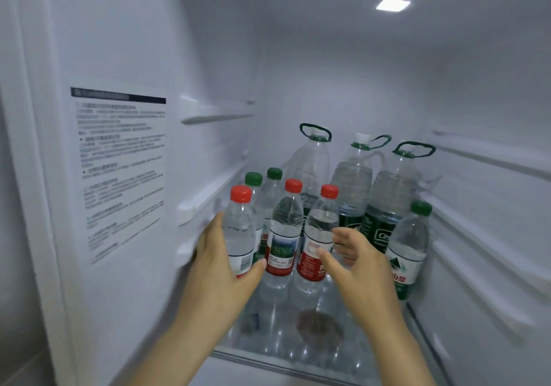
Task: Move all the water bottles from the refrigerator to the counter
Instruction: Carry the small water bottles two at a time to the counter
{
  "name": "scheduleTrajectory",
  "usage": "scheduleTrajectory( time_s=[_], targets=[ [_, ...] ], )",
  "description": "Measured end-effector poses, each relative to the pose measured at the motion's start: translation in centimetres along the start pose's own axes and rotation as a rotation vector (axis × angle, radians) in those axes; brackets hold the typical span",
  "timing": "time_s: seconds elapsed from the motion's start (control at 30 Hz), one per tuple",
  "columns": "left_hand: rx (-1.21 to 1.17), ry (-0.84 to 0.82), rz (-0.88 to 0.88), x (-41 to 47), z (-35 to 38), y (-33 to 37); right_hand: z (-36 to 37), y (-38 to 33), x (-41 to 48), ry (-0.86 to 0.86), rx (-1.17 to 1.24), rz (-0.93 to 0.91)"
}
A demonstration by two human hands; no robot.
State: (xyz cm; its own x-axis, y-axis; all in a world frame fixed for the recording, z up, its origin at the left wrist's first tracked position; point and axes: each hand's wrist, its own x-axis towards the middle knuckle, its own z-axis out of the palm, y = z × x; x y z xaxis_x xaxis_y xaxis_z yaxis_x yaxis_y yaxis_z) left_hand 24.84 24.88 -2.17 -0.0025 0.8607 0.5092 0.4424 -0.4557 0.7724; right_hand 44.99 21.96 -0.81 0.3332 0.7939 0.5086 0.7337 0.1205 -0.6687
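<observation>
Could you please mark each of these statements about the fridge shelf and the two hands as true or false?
1. The left hand is wrapped around a red-capped bottle. True.
2. The right hand is gripping a large bottle by its handle. False: it is open, reaching toward another red-capped small bottle; the large bottles stand untouched behind.
3. Three large bottles with green loop handles stand at the back. True.
4. Every small bottle has a red cap. False: three have red caps and three have green caps, such as the one at the right.
5. The bottles stand on a glass shelf. True.
6. The fridge light is off. False: it glows.
</observation>
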Motion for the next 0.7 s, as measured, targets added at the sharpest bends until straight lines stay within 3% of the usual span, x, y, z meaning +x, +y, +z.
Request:
scheduleTrajectory(
  time_s=[0.23, 0.7],
  targets=[
    [0.021, 0.014, -0.036, 1.3, 1.7, -2.0, 1.6, 2.5, 2.8, -0.042, -0.044, 0.058],
    [0.116, 0.096, 0.032, 2.9, 4.0, -4.0, 5.3, 4.7, 5.6, -0.071, 0.135, 0.130]
  ],
)
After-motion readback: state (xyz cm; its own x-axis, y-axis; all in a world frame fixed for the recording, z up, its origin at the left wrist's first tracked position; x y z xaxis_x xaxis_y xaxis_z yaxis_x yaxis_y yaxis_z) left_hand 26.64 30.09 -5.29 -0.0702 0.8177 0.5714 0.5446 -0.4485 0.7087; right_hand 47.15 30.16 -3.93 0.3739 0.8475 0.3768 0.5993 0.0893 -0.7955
